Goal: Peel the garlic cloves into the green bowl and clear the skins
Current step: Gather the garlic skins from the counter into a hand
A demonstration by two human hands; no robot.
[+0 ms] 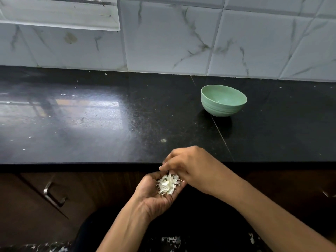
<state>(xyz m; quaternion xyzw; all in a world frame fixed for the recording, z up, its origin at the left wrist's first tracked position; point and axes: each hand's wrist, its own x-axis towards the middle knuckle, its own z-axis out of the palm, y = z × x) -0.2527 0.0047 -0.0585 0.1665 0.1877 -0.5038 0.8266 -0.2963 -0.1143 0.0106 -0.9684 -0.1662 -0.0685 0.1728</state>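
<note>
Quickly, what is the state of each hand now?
Left hand: open, palm up, carrying a pile of garlic skins.
Right hand: cannot be told; its bent fingertips are hidden.

Left grip (152, 199) lies cupped palm-up, right grip (189, 164) arched just above its fingertips.

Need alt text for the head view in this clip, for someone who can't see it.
A person's left hand, palm up in front of the counter edge, carries a pile of white garlic skins, with the right hand bent over it. A green bowl stands farther back on the black countertop, before a marbled tile wall.
</note>
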